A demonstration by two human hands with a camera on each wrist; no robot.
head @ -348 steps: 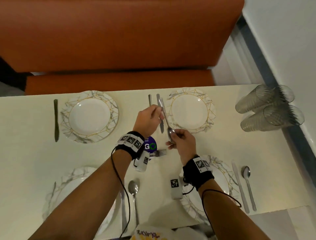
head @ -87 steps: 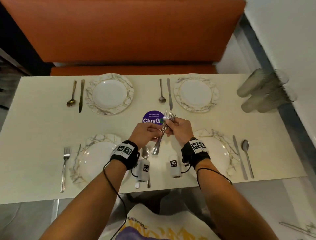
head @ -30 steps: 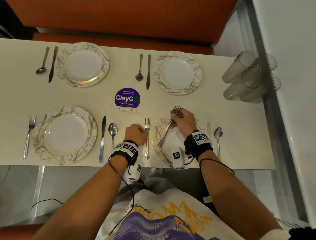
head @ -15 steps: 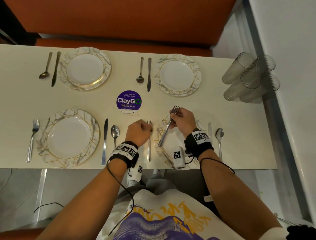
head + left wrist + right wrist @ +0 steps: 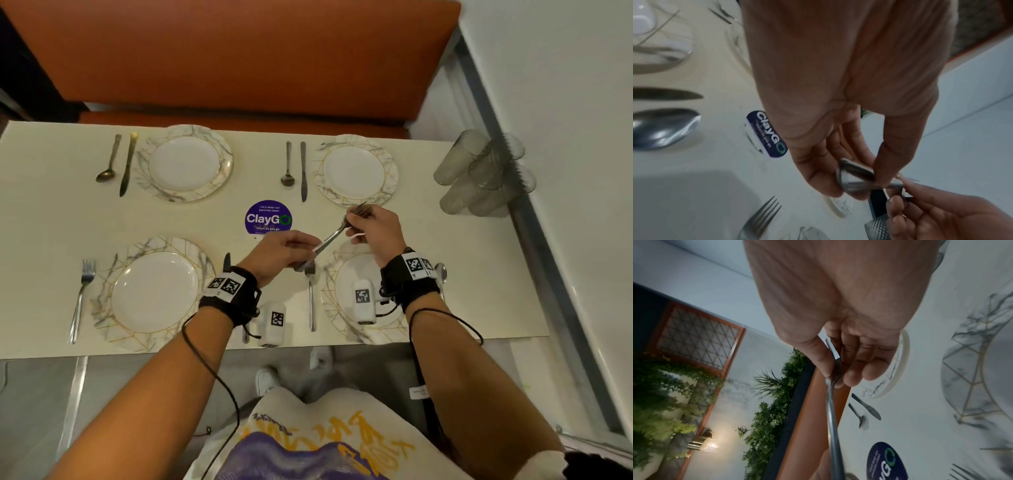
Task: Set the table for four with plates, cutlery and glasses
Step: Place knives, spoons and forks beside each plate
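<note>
Right now I hold the remaining forks (image 5: 329,240) in the air between my two hands, just on the near side of the purple ClayGo sticker (image 5: 268,218). My right hand (image 5: 375,228) pinches them at the tine end, thumb against curled fingers, and my left hand (image 5: 282,251) grips the handle end. Their long axis runs on a slant, handles low and nearer me, tines pointing away toward the far right plate (image 5: 325,164), which lies just beyond the sticker to the right. That plate has a spoon and knife on one side and no fork, and so does the far left plate (image 5: 144,161), well to the left of the sticker. I judge the forks go there next. My right hand is nearer the right plate, my left hand nearer the left one. The glasses (image 5: 479,178) lie stacked on their sides, far right of the sticker, not yet set out.
</note>
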